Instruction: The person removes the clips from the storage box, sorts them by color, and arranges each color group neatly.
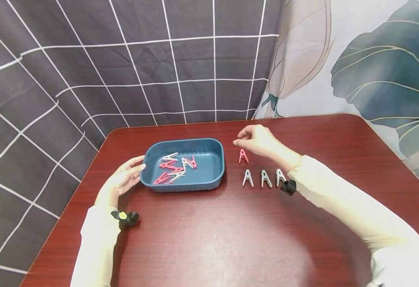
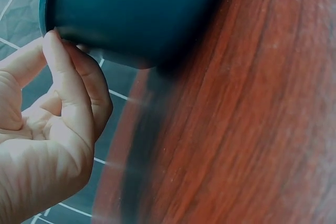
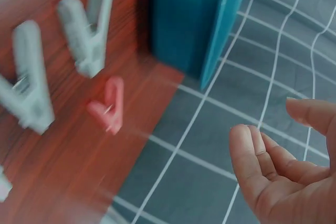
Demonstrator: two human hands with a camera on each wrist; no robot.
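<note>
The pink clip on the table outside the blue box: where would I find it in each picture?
Head: right of centre, the pink clip lies just below the right hand.
Left wrist: not in it.
Right wrist: left of centre, the pink clip lies below a white clip.
Shared landmark: the blue box, at the top in both wrist views.

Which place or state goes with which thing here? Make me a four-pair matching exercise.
1. Left hand
2. Right hand
3. Blue plastic tub
4. Pink spring clip outside the tub

A. Contains mixed-colour clips
B. Holds nothing
C. Lies on the table, beyond three white clips
D. Grips the tub's left end

Pairs: 1-D, 2-B, 3-A, 4-C
</note>
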